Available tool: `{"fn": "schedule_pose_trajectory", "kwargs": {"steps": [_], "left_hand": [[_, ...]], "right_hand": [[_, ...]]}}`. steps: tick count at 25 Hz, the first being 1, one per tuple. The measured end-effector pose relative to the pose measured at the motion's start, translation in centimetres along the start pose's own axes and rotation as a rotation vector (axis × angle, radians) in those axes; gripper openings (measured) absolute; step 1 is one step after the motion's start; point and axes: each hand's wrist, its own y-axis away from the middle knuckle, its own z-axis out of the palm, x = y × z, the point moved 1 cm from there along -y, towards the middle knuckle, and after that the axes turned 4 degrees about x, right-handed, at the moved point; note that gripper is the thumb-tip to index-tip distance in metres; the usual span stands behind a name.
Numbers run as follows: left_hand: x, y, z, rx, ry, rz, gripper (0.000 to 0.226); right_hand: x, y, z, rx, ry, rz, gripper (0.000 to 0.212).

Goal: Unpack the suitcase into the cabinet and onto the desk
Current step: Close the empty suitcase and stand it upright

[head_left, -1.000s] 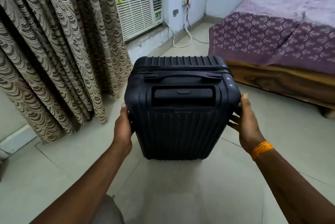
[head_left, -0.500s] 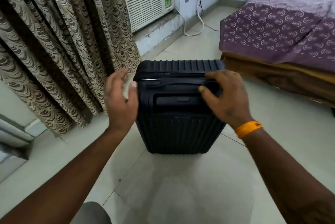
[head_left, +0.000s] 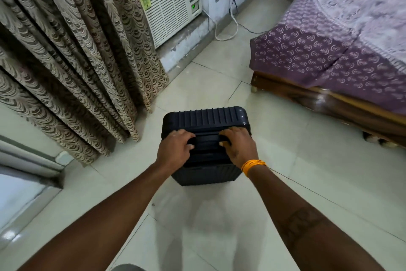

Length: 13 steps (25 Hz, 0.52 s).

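A dark navy ribbed hard-shell suitcase (head_left: 206, 118) stands upright and closed on the pale tiled floor, seen from above. My left hand (head_left: 174, 150) rests on the left part of its top, fingers curled over the top handle. On the right part of the top lies my right hand (head_left: 238, 146), with an orange band at the wrist, its fingers gripping the same handle. The handle is mostly hidden under both hands. No cabinet or desk is in view.
Patterned brown curtains (head_left: 72, 55) hang at the left, close to the suitcase. A white window air conditioner (head_left: 171, 5) sits at the back with cables (head_left: 232, 18) beside it. A wooden bed with a purple cover (head_left: 329, 55) fills the right. A door sill (head_left: 28, 161) lies far left.
Both hands left the suitcase's sides and came onto its top handle. The view has risen, so the suitcase now looks smaller and lower in the frame.
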Motion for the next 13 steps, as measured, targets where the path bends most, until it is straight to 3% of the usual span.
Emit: {"fn": "schedule_pose_trajectory", "kwargs": {"steps": [4,7,13], "left_hand": [[3.3,3.3,-3.4,-0.037,0.073,-0.001,0.032],[6.0,5.2,-7.5,0.032,0.123,0.007,0.031],[14.8,7.4,-18.6,0.025,0.194,0.144,0.033]], "right_hand": [[-0.6,4.0,-3.7,-0.035,-0.079,0.035,0.026],[-2.5,6.9,-8.7,-0.004,-0.145,0.051,0.026],[-6.2,12.7,-23.2,0.082,-0.2,0.127,0.028]]}}
